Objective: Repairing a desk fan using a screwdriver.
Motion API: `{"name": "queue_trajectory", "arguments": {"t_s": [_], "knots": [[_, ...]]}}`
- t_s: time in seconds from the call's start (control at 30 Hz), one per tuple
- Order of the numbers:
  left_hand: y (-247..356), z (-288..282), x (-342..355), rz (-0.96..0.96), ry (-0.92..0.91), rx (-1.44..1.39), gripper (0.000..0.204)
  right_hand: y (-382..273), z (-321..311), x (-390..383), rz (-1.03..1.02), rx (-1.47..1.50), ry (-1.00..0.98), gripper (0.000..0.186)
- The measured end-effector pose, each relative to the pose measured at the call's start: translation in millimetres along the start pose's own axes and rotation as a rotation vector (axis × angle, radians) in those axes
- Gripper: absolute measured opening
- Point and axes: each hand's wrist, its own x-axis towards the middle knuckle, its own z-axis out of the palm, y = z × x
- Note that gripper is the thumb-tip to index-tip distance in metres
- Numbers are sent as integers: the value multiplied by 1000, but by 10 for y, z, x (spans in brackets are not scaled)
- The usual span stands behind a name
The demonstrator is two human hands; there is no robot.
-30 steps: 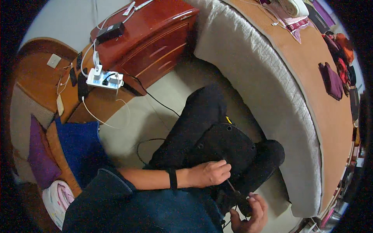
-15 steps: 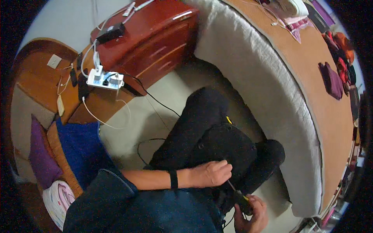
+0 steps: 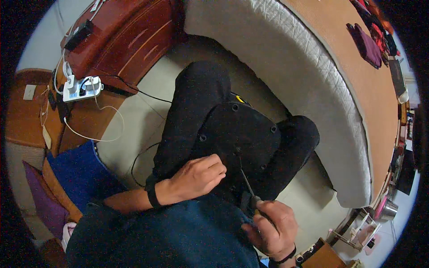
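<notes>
Across my lap lies a black, round-cornered object [image 3: 250, 125], its flat face set with several recessed round holes; I cannot tell its kind. A small yellow part shows at its far edge. My right hand [image 3: 275, 228] is closed around the handle of a screwdriver [image 3: 247, 181]. The thin metal shaft slants up and left over the black face, its tip at or close to a dark spot near the middle. My left hand [image 3: 201, 176] is closed, fingers curled together, over the near left part of the object. Whatever those fingers may hold is hidden.
My bent black-trousered legs [image 3: 192, 102] frame the object. A white mattress side [image 3: 286, 67] rises at the right. Far left stand a red-brown drawer cabinet [image 3: 134, 40] and a white power strip [image 3: 82, 88] with plugged-in cables. Blue cloth [image 3: 85, 172] lies at the left; a black cable crosses the floor.
The view has shifted, showing more of the black object's face. My left hand has come away from the screwdriver's tip toward the left. The shaft now points at the middle of the face.
</notes>
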Motion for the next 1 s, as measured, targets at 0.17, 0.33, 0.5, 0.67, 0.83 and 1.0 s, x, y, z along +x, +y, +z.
{"name": "queue_trajectory", "arguments": {"t_s": [0.17, 0.33, 0.5, 0.67, 0.83, 1.0], "knots": [[67, 135, -54, -129, -47, -210, 18, -19, 28, -33, -54, -47, -20, 26], [131, 187, 17, -163, -138, -381, 31, -29, 19, -52, -67, -53, -19, 26], [109, 242, -7, -135, -190, -387, 34, -22, 18, -84, -53, -50, -10, 25], [121, 242, 0, -157, -210, -428, 36, -3, 32, -118, -49, -41, 12, 26], [120, 244, -9, -152, -221, -457, 38, 8, 59, -136, -54, -17, 50, 29], [117, 249, -16, -163, -232, -455, 39, -1, 61, -139, -30, 12, 61, 33]]}}
